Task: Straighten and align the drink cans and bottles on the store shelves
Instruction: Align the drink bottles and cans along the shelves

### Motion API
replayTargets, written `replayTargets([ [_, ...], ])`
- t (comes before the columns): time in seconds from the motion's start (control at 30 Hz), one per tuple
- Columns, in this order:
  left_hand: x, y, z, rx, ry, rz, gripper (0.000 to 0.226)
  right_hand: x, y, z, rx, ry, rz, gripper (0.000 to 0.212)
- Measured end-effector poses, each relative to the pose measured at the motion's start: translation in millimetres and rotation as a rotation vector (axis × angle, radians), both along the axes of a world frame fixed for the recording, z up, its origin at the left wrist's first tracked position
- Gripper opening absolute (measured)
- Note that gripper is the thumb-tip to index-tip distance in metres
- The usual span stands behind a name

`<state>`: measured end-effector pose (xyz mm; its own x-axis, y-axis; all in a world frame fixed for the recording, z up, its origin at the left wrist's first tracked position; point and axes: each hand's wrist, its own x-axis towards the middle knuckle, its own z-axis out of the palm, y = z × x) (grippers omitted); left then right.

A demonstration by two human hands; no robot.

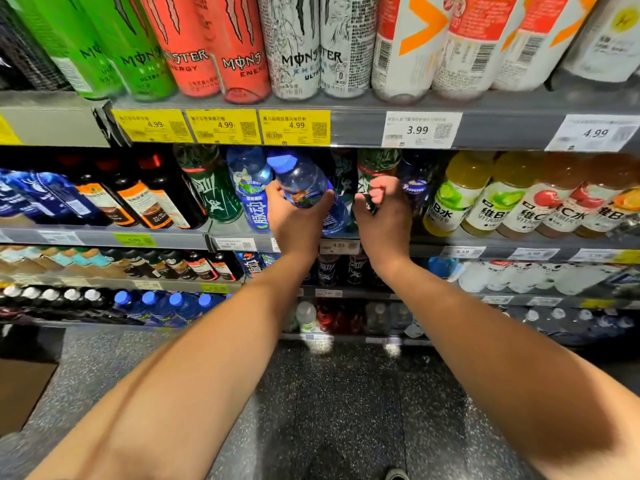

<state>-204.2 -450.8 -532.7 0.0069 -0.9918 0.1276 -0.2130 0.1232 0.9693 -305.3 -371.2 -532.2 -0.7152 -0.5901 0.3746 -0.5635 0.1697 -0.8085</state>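
Observation:
My left hand (294, 216) grips a clear blue bottle with a blue cap (301, 180), which leans to the left on the second shelf. My right hand (382, 211) is closed around a dark green bottle (377, 166) just to the right; most of that bottle is hidden behind my fingers. A second blue bottle (251, 192) stands left of my left hand, beside another dark green bottle (209, 183). Monster cans (239, 46) in green, red and white line the top shelf.
Yellow and orange vitamin drink bottles (485, 199) fill the second shelf to the right, dark brown-labelled bottles (152, 199) to the left. The grey shelf edge (363, 129) with price tags hangs just above my hands. Lower shelves hold more bottles. Speckled floor lies below.

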Motion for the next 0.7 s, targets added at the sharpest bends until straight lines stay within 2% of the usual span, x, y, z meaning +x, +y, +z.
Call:
replayTargets([
  [0.13,26,-6,1,0.073,0.153,-0.008,0.066,15,-22,4,0.106,-0.116,0.134,0.039],
  [0.27,52,-8,5,0.041,0.134,-0.013,0.054,34,-48,16,0.119,-0.178,0.148,0.049],
  [0.33,65,-10,2,0.048,0.158,-0.052,0.057,44,-61,21,0.138,-0.128,0.13,0.047],
  [0.47,89,-16,-4,0.088,0.247,-0.081,0.064,54,-86,27,0.32,-0.041,0.046,0.045],
  [0.7,114,-28,-4,0.054,0.177,-0.14,0.06,50,-111,20,0.483,-0.104,-0.055,0.055],
])
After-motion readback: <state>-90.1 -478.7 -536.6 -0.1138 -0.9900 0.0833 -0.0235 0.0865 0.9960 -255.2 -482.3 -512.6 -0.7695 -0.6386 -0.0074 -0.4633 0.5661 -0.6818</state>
